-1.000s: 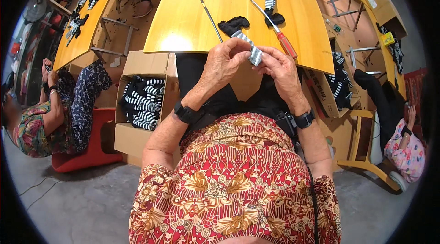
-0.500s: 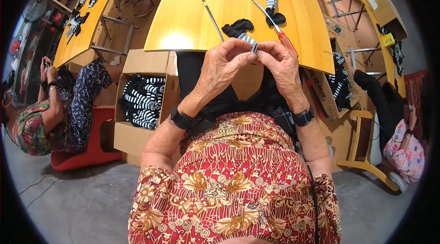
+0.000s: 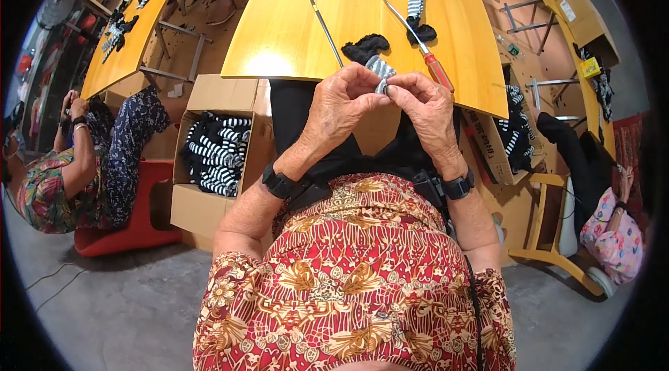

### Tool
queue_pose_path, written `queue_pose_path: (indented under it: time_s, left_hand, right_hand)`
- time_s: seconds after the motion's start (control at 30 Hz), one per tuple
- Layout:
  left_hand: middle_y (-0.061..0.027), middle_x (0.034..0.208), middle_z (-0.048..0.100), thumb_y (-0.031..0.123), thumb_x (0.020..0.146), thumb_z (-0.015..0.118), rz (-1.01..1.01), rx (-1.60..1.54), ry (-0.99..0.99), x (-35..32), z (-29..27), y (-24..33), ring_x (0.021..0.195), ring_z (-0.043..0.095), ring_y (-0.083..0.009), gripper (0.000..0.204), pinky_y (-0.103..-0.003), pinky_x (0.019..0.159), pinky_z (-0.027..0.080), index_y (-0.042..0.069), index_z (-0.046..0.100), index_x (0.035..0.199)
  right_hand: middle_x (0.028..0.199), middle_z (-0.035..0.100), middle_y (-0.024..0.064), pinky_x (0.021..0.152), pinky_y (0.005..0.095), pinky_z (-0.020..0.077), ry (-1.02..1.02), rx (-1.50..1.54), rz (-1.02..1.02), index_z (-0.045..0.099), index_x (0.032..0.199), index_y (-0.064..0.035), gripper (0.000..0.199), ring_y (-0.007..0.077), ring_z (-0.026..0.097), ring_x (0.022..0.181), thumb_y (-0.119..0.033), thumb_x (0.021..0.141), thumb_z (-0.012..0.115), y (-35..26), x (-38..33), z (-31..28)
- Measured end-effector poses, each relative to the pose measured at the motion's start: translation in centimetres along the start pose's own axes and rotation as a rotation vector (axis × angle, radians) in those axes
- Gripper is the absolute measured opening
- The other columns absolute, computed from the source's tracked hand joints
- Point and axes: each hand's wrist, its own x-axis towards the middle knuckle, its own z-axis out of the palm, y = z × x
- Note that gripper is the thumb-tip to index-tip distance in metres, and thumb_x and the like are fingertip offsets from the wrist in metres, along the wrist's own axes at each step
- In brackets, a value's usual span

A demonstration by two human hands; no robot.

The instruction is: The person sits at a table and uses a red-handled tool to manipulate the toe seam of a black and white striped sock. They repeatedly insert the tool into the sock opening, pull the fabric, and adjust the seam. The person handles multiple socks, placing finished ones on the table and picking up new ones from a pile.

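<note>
A grey-and-white striped knit piece with a black ruffled end, sock-like in shape (image 3: 377, 67), is pinched at its near edge between both my hands. My left hand (image 3: 341, 104) holds it from the left with thumb and fingers closed. From the right, my right hand (image 3: 425, 107) grips the same edge, thumb against fingertips. Its black end rests on the yellow table, pointing away from me. Beyond my right hand lies a screwdriver with a red handle (image 3: 437, 71). A thin dark rod (image 3: 326, 33) lies farther left, its near end by my left hand.
Another striped piece with a black end (image 3: 415, 5) lies beyond the screwdriver, and several more are heaped at the table's (image 3: 279, 22) far end. An open carton of striped pieces (image 3: 209, 203) stands left, another carton (image 3: 491, 148) right. One person (image 3: 56, 190) sits at each side.
Both hands have come slightly nearer to me with the striped piece, and more of its striped part shows beyond my fingers. The screwdriver and rod stay in place.
</note>
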Motion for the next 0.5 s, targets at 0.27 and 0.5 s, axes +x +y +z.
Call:
queue_pose_path:
  time_s: [0.27,0.5]
  left_hand:
    - [-0.0068,0.086,0.069,0.008,0.082,0.073,0.038,0.106,0.041,0.0,0.3,0.0,0.082,0.066,-0.0105,0.019,-0.025,0.073,0.053,-0.001,0.062,0.095]
    - [-0.0073,0.088,0.070,0.008,0.083,0.072,0.037,0.359,0.032,-0.4,0.4,0.4,0.079,0.065,-0.0089,0.017,-0.025,0.073,0.053,-0.001,0.063,0.095]
  right_hand:
    - [0.086,0.066,0.0001,0.073,0.0199,0.0493,-0.009,0.018,0.031,0.067,0.097,0.0011,0.014,0.0046,0.060,0.080,-0.010,0.088,0.066,-0.6,-0.2,0.0]
    - [0.079,0.063,-0.0025,0.066,0.0198,0.0475,0.012,-0.146,0.006,0.066,0.089,0.0006,0.009,0.0033,0.057,0.072,-0.008,0.088,0.065,-0.9,-0.3,0.4]
